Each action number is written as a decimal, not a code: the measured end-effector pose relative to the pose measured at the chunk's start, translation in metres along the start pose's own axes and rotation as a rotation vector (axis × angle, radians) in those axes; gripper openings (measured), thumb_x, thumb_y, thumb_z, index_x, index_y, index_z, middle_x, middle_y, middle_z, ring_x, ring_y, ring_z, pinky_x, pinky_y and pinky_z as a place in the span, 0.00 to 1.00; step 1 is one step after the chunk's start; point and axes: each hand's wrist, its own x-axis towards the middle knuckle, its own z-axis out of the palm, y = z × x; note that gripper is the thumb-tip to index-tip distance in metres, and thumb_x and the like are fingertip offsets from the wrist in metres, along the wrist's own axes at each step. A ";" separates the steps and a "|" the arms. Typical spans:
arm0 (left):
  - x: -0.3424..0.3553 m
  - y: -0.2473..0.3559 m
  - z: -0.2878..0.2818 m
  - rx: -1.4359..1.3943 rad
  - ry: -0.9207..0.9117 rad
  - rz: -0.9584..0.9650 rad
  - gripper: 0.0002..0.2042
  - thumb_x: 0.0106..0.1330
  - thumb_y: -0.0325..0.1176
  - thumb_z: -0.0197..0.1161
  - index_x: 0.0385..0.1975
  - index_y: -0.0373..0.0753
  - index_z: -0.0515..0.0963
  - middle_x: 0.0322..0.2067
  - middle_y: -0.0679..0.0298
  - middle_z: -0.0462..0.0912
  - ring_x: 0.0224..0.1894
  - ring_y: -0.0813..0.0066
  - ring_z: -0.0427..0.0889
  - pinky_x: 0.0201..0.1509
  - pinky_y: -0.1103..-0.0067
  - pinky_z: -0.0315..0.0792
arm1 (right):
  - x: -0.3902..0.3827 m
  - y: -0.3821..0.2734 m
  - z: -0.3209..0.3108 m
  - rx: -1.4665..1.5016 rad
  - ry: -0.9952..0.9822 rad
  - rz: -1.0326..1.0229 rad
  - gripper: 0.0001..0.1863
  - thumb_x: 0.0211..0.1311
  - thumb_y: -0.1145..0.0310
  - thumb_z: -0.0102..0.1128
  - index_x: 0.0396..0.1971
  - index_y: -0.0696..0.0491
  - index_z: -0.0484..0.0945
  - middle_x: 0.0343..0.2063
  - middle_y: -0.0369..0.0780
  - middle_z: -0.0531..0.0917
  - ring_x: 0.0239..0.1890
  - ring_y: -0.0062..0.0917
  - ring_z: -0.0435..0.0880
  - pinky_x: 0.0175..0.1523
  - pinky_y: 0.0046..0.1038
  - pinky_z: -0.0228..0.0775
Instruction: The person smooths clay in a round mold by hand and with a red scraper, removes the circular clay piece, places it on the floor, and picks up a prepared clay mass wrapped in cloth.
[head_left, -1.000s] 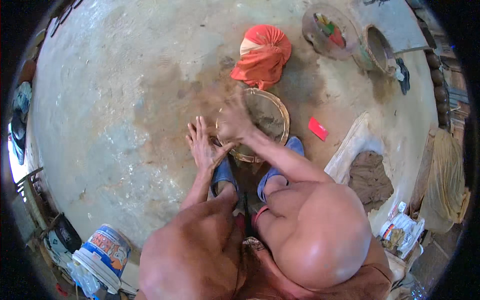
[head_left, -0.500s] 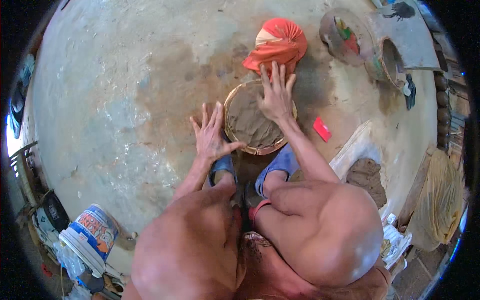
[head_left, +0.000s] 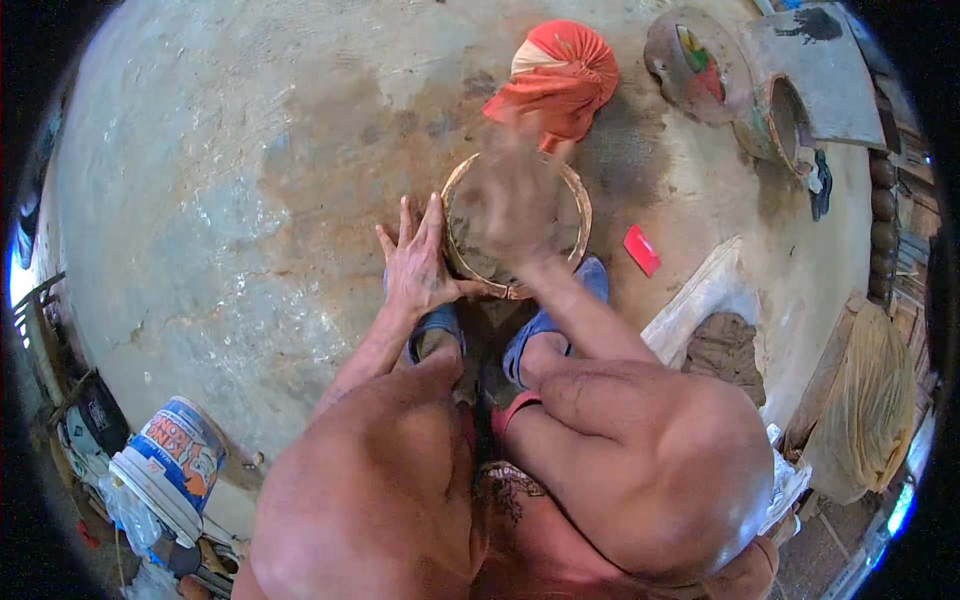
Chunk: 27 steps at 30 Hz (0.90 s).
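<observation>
A round ring mould (head_left: 577, 195) with a pale, chipped rim lies on the floor between and beyond my blue-shod feet, with grey-brown clay (head_left: 470, 225) inside it. My left hand (head_left: 417, 262) has its fingers spread along the mould's outer left side, the thumb reaching to the near rim. My right hand (head_left: 515, 200) is smeared by motion over the clay, covering much of it, so its fingers and any contact are unclear. Just beyond the mould lies a red and cream cloth bundle (head_left: 565, 70). A flat red piece (head_left: 641, 250) lies to its right.
A mud-brown ring object (head_left: 670, 65), an open cylinder (head_left: 770, 130) and a board (head_left: 835, 85) are at the back right. A white sack (head_left: 672, 318) with clay is beside my right knee, near tan draped fabric (head_left: 858, 400). A labelled bucket (head_left: 175, 460) stands lower left.
My right hand has swept from beside my left hand to the mould's far right, and is now blurred over its middle. My left hand stays at the left rim; the view has shifted slightly.
</observation>
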 end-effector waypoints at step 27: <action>0.008 0.008 0.011 -0.018 -0.003 0.049 0.74 0.33 0.73 0.79 0.80 0.36 0.49 0.78 0.52 0.59 0.81 0.43 0.50 0.74 0.30 0.44 | -0.047 0.035 0.010 0.195 -0.119 -0.194 0.51 0.61 0.27 0.56 0.77 0.43 0.62 0.80 0.52 0.52 0.81 0.59 0.46 0.75 0.75 0.28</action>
